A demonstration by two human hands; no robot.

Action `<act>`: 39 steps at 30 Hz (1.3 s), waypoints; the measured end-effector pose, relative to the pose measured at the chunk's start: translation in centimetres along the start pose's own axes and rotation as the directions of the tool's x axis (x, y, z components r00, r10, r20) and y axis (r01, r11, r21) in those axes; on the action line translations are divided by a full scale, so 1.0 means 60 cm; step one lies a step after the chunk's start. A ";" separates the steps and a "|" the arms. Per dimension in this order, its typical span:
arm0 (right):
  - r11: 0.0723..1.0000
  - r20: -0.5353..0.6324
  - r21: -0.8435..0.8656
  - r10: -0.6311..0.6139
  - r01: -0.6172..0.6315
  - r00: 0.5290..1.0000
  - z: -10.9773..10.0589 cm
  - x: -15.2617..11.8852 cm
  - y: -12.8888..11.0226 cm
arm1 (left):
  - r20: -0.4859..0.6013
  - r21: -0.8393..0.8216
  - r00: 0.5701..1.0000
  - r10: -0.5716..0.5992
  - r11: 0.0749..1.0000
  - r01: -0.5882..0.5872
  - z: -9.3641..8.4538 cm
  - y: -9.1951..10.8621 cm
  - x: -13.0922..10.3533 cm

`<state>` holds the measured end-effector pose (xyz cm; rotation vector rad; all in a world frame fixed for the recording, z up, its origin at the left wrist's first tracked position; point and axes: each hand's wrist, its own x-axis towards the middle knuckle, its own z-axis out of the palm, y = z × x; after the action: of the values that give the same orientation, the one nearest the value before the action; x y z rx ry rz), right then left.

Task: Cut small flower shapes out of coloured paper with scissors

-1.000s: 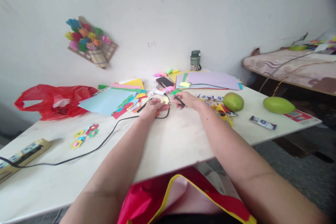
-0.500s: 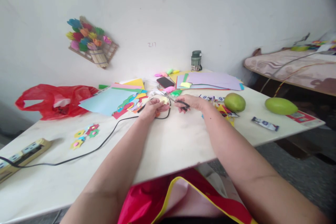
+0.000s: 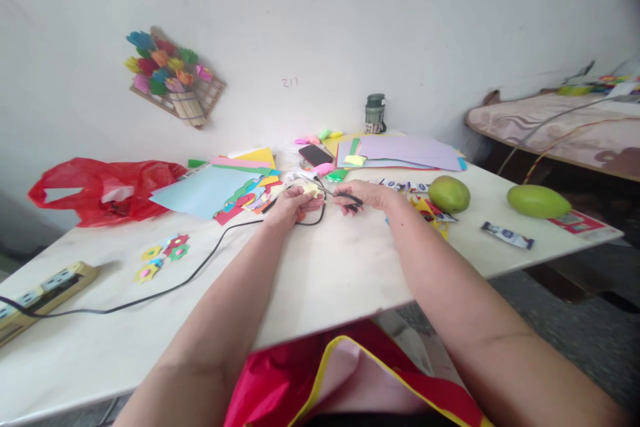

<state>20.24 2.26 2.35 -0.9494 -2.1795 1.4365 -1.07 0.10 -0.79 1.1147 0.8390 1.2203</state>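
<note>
Between the fingers of my left hand (image 3: 290,205) is a small pale yellow piece of paper (image 3: 313,191). My right hand (image 3: 364,197) is closed around the black handles of a pair of scissors (image 3: 334,192), whose blades point left at the paper. Just left of my left hand lies a heap of coloured paper scraps (image 3: 247,199). Small paper flowers (image 3: 163,257) in yellow, red, green and blue rest farther left on the table. A black cable (image 3: 220,240) passes beneath my left hand and loops near the scissors.
A red plastic bag (image 3: 107,190) and light blue paper (image 3: 203,192) lie left. Behind are a phone (image 3: 315,155), purple sheets (image 3: 410,152) and a green bottle (image 3: 375,113). Two green fruits (image 3: 449,194) and a small packet (image 3: 508,235) sit right. A power strip (image 3: 47,297) stands front left.
The scissor blades, spread apart earlier, now look closer together at the yellow paper. Both hands stay in nearly the same place, and the view has shifted slightly.
</note>
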 end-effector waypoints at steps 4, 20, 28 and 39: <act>1.000 0.003 -0.007 -0.007 0.007 1.000 0.001 -0.001 -0.001 | 0.025 -0.037 1.000 0.005 0.999 -0.004 -0.004 -0.002 0.001; 1.000 0.019 0.016 -0.026 0.026 0.999 0.005 0.003 0.003 | 0.000 -0.070 0.999 -0.037 0.997 0.037 -0.011 -0.006 0.004; 0.998 -0.031 -0.059 -0.032 0.030 0.999 0.013 0.007 -0.002 | -0.016 -0.117 0.998 -0.054 0.992 0.051 -0.011 -0.007 0.006; 0.996 -0.048 -0.087 -0.026 0.021 0.999 0.017 0.011 -0.003 | -0.022 -0.162 0.998 -0.065 0.985 0.061 -0.011 -0.008 0.006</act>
<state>19.08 1.98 2.05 -0.9743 -2.2251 1.3041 -1.50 0.59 -1.40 0.9363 0.7758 1.2299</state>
